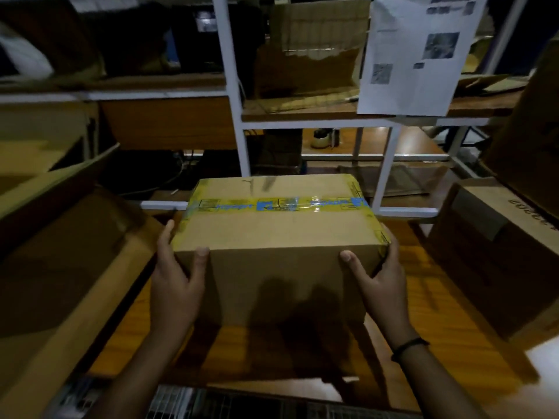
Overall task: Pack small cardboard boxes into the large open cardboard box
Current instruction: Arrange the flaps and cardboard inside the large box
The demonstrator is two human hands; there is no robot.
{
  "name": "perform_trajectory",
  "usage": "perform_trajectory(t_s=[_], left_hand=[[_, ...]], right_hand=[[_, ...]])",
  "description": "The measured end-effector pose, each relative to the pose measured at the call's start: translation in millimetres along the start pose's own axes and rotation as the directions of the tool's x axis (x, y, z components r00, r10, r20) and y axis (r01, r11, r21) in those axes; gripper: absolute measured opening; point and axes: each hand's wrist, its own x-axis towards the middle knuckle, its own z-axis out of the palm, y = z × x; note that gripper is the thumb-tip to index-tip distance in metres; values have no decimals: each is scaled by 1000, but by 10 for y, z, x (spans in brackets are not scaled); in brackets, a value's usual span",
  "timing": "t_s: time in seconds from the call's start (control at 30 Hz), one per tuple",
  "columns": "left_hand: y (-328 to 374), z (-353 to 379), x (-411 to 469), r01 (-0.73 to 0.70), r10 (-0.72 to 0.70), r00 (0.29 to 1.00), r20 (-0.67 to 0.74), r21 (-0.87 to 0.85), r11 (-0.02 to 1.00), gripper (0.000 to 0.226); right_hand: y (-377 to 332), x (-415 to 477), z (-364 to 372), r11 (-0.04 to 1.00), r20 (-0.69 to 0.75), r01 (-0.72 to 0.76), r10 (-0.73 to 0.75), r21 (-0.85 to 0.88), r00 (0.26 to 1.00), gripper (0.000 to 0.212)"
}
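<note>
Cardboard box [278,228] gripped by left hand [175,282], right hand [382,282]; white rack [237,116] behind.

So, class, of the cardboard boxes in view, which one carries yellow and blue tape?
The centre box, held between left hand and right hand: the tape crosses its top. The left box and right box show none.

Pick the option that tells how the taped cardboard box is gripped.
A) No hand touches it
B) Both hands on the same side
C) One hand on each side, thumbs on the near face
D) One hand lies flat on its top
C: the left hand and right hand grip opposite sides of the taped box, thumbs on its near face.
</note>
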Motion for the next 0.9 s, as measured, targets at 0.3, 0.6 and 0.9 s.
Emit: perform_trajectory(t_s=[0.3,0.6,0.9], left_hand=[[-749,262,-189,397,-387,870,306,33,917,82],[-740,296,110,423,-390,884,259,-87,902,84],[-352,-12,454,162,-137,984,115,-254,953,78]], right_hand=[[411,-393,214,975,108,-220,215,35,971,61],[258,-365,365,964,-21,-238,237,-114,971,73],[-142,-133,278,939,-162,-36,-21,-341,987,84]])
